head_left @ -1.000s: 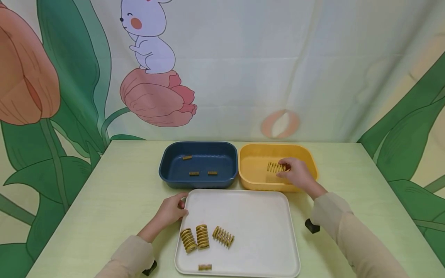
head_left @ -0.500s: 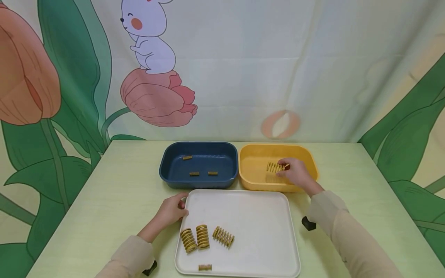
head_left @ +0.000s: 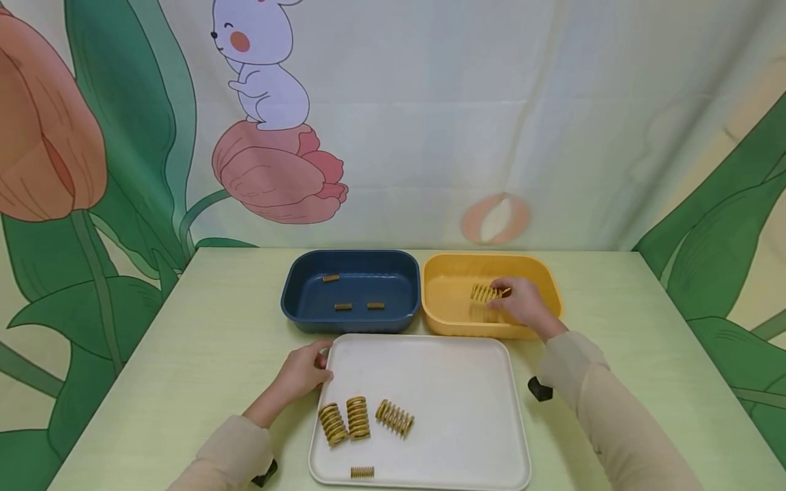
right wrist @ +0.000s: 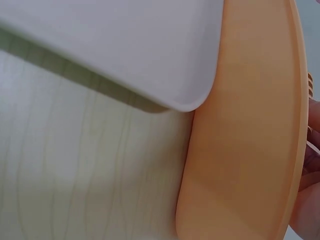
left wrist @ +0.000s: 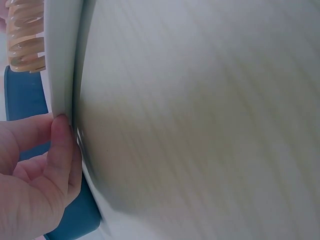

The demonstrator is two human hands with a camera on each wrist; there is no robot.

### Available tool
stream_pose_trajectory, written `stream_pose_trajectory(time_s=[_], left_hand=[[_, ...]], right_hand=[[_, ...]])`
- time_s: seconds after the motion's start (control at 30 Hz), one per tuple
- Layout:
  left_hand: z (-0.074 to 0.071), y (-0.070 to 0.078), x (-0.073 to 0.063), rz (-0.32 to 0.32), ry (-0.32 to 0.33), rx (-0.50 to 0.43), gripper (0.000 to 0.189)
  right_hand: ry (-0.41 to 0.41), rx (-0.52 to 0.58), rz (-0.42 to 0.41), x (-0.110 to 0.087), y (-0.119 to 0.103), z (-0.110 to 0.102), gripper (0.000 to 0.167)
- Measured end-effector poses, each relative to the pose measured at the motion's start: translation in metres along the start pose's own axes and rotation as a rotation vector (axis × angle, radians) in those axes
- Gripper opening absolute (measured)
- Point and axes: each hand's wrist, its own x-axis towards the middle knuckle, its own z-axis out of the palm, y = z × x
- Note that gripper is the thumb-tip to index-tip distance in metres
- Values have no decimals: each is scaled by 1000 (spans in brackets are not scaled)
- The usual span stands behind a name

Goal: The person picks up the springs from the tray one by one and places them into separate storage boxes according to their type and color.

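Note:
In the head view my right hand (head_left: 523, 301) pinches a large gold coil spring (head_left: 482, 293) by its right end, inside the yellow bin (head_left: 443, 290). The spring lies roughly level, with its reflection below it. My left hand (head_left: 299, 372) grips the upper left edge of the white tray (head_left: 448, 395); the left wrist view shows thumb and fingers (left wrist: 61, 150) at its rim. On the tray lie three large gold springs, among them one with wider coils (head_left: 395, 419), and one small spring (head_left: 362, 472). The yellow bin's wall hides most of the right hand in the right wrist view.
A dark blue bin (head_left: 353, 324) with three small springs (head_left: 343, 307) stands left of the yellow one, the two side by side behind the tray. All rest on a pale green table (head_left: 184, 368). A printed curtain (head_left: 417, 136) hangs behind the table.
My right forearm has shifted a little to the left, and the right hand with its spring has risen very slightly inside the yellow bin. The left hand and tray stay put.

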Motion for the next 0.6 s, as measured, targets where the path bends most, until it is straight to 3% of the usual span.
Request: stream_pose_trajectory(time_s=[0.6], left_hand=[[-1,2,-1,-27,-14,-5,48]], right_hand=[[-9,-44,-30,10,3,5,37]])
